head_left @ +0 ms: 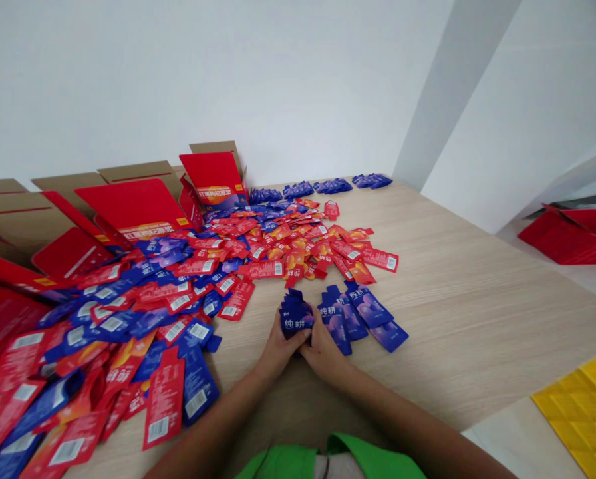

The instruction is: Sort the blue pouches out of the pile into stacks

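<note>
Both of my hands meet at the middle of the wooden table (pixel 477 299). My left hand (pixel 277 350) and my right hand (pixel 322 351) are closed round a small stack of blue pouches (pixel 295 317), held upright on the tabletop. Just to the right of my right hand lie a few more blue pouches (pixel 362 313), fanned out flat. A wide heap of red and blue pouches (pixel 178 293) spreads across the left and far side of the table.
Open red cardboard boxes (pixel 138 206) stand at the back left. Small stacks of blue pouches (pixel 328 186) line the far edge by the white wall. More red cartons (pixel 572 233) lie on the floor at right, and a yellow tactile mat (pixel 582 406) at lower right.
</note>
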Motion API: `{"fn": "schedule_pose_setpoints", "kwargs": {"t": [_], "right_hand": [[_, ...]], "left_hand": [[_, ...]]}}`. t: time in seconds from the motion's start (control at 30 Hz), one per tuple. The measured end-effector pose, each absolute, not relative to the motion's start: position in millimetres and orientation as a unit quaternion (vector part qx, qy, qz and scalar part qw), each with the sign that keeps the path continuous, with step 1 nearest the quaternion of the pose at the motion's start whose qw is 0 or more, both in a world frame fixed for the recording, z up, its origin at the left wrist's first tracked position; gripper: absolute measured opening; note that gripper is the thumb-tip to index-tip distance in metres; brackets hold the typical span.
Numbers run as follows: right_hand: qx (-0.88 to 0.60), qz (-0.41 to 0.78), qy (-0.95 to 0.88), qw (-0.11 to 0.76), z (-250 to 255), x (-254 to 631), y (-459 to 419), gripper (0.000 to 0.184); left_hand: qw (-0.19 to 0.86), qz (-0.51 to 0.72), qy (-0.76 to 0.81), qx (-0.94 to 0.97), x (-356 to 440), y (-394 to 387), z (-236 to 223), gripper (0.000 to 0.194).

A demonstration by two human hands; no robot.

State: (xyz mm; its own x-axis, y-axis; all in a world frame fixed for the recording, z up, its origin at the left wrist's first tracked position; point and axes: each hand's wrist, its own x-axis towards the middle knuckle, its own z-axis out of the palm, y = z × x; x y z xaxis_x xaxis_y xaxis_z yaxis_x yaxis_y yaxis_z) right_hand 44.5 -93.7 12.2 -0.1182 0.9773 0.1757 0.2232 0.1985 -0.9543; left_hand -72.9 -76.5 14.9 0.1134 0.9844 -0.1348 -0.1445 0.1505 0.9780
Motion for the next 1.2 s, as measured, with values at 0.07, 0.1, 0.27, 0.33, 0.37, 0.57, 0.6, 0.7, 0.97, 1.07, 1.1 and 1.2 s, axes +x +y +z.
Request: {"fn": "schedule_pose_setpoints", "kwargs": {"t": [0.07,0.1,0.27,0.33,0.37,0.57,0.6,0.7,0.97,1.07,1.1,1.2], "right_hand": [[-0.497,0.400,-0.618,0.460,15.9,43.0,-93.2,0.073],[-0.508,0.391,-0.616,0.458,17.8,43.3,-93.0,0.074],[-0.529,0.369,-0.644,0.411,29.6,64.6,-94.3,0.074],[-0.526,0.330,-0.674,0.400,34.4,84.5,-94.0,0.063],[-0.536,0.292,-0.684,0.399,36.5,95.8,-93.2,0.056],[-0.678,0.081,-0.692,0.236,39.2,131.6,-88.9,0.045],[-0.687,0.071,-0.697,0.193,38.5,128.3,-89.4,0.051],[-0.712,0.062,-0.691,0.105,38.2,111.7,-90.6,0.072],[-0.730,0.078,-0.677,0.045,49.6,103.2,-85.9,0.084],[-0.728,0.073,-0.681,0.040,48.0,106.2,-86.2,0.083],[-0.726,0.071,-0.683,0.043,46.6,106.8,-85.9,0.084],[-0.723,0.073,-0.685,0.052,41.6,108.3,-82.6,0.085]], "left_hand": [[0.620,0.478,0.457,0.422,-69.7,-76.4,17.8,0.052],[0.630,0.483,0.451,0.408,-68.3,-76.3,20.1,0.051],[0.734,0.435,0.431,0.295,-64.9,-75.7,34.7,0.044],[0.771,0.407,0.430,0.235,-66.2,-74.9,38.3,0.036],[0.784,0.393,0.434,0.203,-67.2,-74.2,39.2,0.032],[0.801,0.377,0.454,0.100,-68.9,-65.5,39.3,0.016],[0.797,0.385,0.454,0.100,-68.2,-63.8,38.5,0.015],[0.794,0.399,0.448,0.095,-66.8,-60.0,34.5,0.015],[0.805,0.412,0.418,0.085,-72.8,-60.7,27.1,0.016],[0.810,0.412,0.410,0.077,-73.2,-61.2,27.5,0.015],[0.812,0.411,0.407,0.075,-73.3,-61.2,27.4,0.015],[0.817,0.408,0.401,0.076,-73.8,-61.1,26.2,0.016]]}}
